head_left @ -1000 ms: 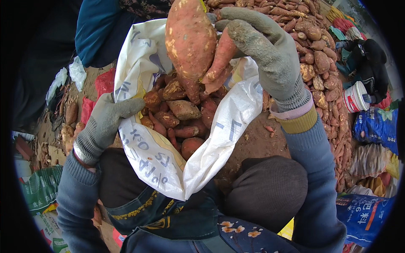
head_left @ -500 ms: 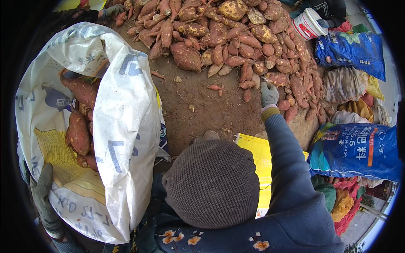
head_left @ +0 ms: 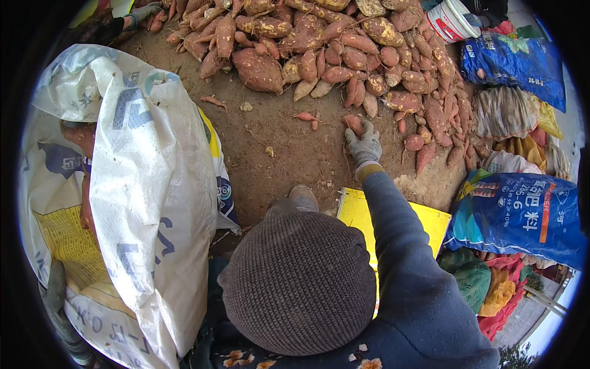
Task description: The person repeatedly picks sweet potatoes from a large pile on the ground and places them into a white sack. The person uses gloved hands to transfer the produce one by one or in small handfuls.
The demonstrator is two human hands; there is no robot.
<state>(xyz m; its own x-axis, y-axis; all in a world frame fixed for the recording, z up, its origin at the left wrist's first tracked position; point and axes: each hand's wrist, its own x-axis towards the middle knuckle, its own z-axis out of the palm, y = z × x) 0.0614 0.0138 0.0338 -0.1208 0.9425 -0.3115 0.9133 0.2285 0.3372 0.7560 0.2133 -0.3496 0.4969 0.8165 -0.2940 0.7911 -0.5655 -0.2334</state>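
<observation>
My right hand, in a grey glove with a yellowish cuff, is closed on a small reddish sweet potato low over the dirt, in front of the pile of sweet potatoes. At the far left my left hand, also gloved, grips the rim of a large white woven sack. Its mouth gapes, and large sweet potatoes show inside, partly hidden by the folded side. Two small thin sweet potatoes lie on the soil left of my right hand.
Another person's gloved hand is at the pile's upper left. A white bucket stands at the upper right. Blue sacks and mesh bags line the right side. A yellow sheet lies under my right arm.
My right hand has moved left from the pile's edge and now holds a small sweet potato. The sack's folded side now covers more of its contents.
</observation>
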